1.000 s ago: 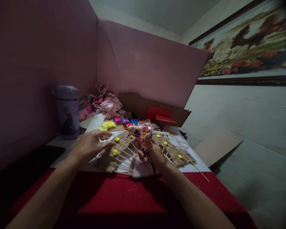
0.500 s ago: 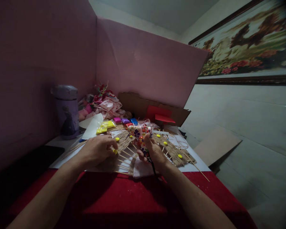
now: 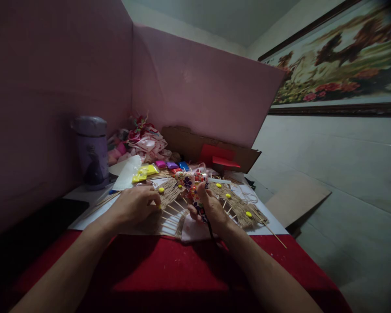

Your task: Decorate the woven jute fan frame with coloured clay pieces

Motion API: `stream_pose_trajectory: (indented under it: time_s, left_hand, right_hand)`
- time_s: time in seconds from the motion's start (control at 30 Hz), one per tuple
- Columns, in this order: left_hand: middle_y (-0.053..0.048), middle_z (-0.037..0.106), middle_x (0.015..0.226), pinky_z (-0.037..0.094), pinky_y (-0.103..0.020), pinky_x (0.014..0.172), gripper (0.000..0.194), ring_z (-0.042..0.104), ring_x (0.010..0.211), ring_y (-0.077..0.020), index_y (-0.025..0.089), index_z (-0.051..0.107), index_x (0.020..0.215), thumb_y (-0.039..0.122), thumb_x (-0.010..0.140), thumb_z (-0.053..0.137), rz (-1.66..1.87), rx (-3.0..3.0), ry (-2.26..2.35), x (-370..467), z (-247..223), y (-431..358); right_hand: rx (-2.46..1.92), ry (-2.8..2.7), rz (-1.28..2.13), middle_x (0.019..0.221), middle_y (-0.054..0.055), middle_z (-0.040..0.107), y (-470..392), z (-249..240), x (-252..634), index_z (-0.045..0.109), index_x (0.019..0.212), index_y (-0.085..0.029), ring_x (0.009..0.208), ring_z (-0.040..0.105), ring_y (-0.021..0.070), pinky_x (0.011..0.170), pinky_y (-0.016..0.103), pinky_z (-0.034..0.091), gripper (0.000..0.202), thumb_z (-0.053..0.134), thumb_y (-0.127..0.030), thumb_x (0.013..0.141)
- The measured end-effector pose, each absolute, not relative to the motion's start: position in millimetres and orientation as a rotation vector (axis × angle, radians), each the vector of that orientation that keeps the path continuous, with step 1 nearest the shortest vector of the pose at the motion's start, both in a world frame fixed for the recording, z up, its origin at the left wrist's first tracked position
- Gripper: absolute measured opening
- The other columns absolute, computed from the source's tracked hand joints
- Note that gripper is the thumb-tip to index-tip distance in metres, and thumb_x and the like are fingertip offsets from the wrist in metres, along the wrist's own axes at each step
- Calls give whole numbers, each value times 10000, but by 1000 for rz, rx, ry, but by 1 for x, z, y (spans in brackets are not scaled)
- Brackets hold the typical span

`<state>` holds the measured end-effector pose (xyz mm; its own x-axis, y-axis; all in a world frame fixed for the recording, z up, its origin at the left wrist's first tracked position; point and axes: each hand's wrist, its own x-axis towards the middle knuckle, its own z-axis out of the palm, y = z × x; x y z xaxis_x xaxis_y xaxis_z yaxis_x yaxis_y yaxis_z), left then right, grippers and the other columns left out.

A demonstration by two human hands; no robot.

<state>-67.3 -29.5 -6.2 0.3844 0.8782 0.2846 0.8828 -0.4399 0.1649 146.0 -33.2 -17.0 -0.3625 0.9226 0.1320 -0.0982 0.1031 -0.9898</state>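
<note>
Yellow packets (image 3: 147,170) lie beyond left hand (image 3: 133,205), grip unclear; right hand (image 3: 212,210) clasps flowered glue gun (image 3: 186,179), obscuring weaving (image 3: 238,205).

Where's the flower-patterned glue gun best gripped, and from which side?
Likely the handle, from the person's right, as the right hand does: the handle slopes down from the barrel toward the person, with black cord trailing below.

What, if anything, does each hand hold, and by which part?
The right hand holds the flowered glue gun by its handle. The left hand is over the woven piece; whether it grips is unclear.
</note>
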Motion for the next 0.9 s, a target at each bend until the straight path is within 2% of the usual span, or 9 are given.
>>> stream_pose_trajectory:
  time_s: [0.17,0.37,0.5,0.6,0.9]
  left_hand:
    - [-12,665,796,384,-287,665,176,584,764,-188,283,715,755,312,764,542,-609,-2658,-1687,-71,-7,-29]
    - [-12,665,791,391,-245,636,200,580,713,-143,226,697,795,350,760,544,-1111,-2755,-1730,-76,-10,-27]
    - [-4,632,711,331,-250,560,233,543,658,-156,219,653,719,435,719,566,-889,-2572,-1887,-75,-5,-28]
    - [-5,627,716,293,-256,549,228,539,666,-169,225,633,698,442,708,566,-716,-2521,-1959,-73,-1,-30]
    - [-22,630,711,284,-272,560,236,554,688,-194,232,611,665,466,685,589,-664,-2464,-2000,-71,-2,-32]
  right_hand:
    - [-871,-1454,1425,460,-64,436,-32,-18,146,596,835,-141,320,346,33,296,137,249,673,440,-777,680]
    - [-869,-1454,1409,448,-57,438,-31,-18,146,592,817,-138,321,356,38,307,144,254,651,443,-761,698]
    - [-866,-1455,1419,446,-59,431,-32,-17,146,593,815,-138,318,347,34,305,142,241,670,429,-775,690]
    - [-880,-1454,1407,441,-61,426,-32,-17,145,599,822,-136,318,347,35,304,141,243,684,425,-783,682]
    - [-913,-1439,1407,445,-63,439,-34,-15,145,610,839,-131,315,348,40,292,146,253,713,445,-798,647]
